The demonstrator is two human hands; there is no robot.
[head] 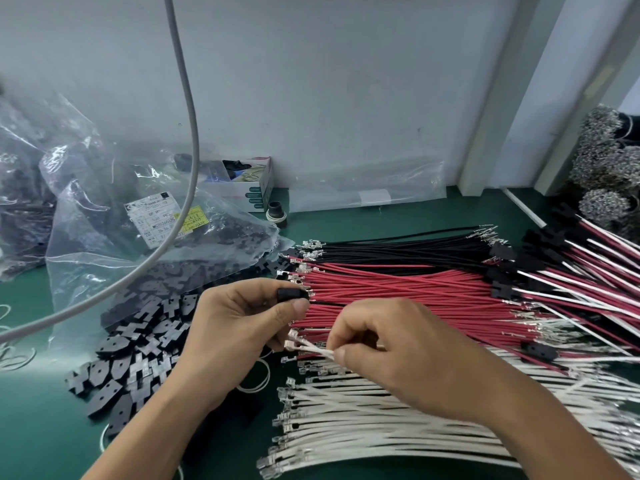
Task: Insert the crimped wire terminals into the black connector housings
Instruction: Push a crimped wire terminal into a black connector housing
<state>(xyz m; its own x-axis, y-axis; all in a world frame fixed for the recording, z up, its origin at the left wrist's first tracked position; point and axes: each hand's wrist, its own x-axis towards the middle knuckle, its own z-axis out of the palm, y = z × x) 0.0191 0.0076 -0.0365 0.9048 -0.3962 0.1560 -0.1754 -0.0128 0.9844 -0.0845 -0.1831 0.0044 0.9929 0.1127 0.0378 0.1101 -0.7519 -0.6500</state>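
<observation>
Head view: our left hand [239, 323], fingers curled, pinches a black housing [292, 294] above the red wires [398, 289]. Our right hand [398, 351], knuckles up, pinches white wires [313, 348] whose terminals [292, 341] point left toward the housing, long axis near horizontal.

Bag label [162, 216] print too small to read; white wire [313, 348] tail hidden under right hand [398, 351].

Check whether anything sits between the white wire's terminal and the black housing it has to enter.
Nothing visible does. The left hand holds the black housing; the right hand pinches the white wire, its terminal just below, open air between.
</observation>
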